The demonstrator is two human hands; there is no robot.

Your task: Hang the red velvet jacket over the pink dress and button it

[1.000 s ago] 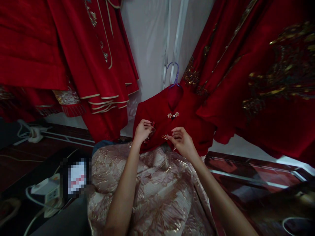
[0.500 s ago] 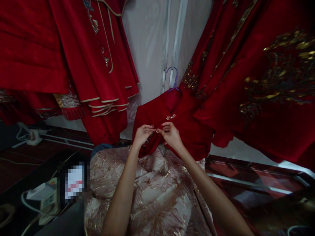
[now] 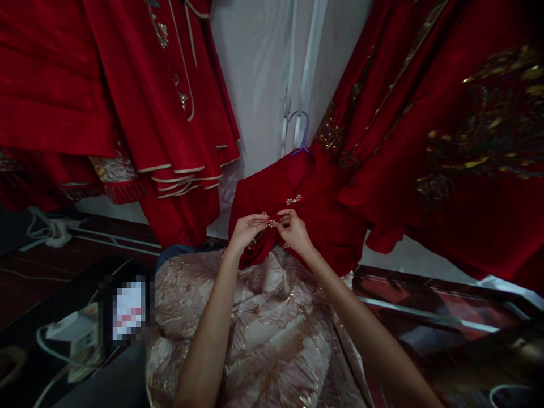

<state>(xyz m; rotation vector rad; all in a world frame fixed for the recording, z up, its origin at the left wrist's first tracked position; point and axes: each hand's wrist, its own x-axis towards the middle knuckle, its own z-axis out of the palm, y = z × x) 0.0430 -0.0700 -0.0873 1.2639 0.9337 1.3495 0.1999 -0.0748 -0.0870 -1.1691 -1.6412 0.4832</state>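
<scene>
A red garment (image 3: 335, 226) on a purple hanger (image 3: 303, 133) lies partly over the brocade cloth (image 3: 272, 334) on my lap. At its front opening, my left hand (image 3: 247, 231) pinches one side of a small beaded clasp. My right hand (image 3: 296, 232) has thumb and finger closed on the clasp's other part, a flower-shaped beaded piece (image 3: 271, 223). The fingertips nearly meet, and whether the two halves are joined is too small to tell. Just above sits another beaded clasp (image 3: 293, 200), lying flat across the opening.
Red garments with pale piping (image 3: 187, 170) hang at left. More red clothes with gold sequin work (image 3: 488, 124) hang at right. Low on the left are a power strip (image 3: 85, 343) with cables and a blurred-out screen (image 3: 127, 311). A metal rail (image 3: 425, 314) runs low at right.
Both hands keep their pinch at the same clasp, with only slight finger movement. The view has shifted a little.
</scene>
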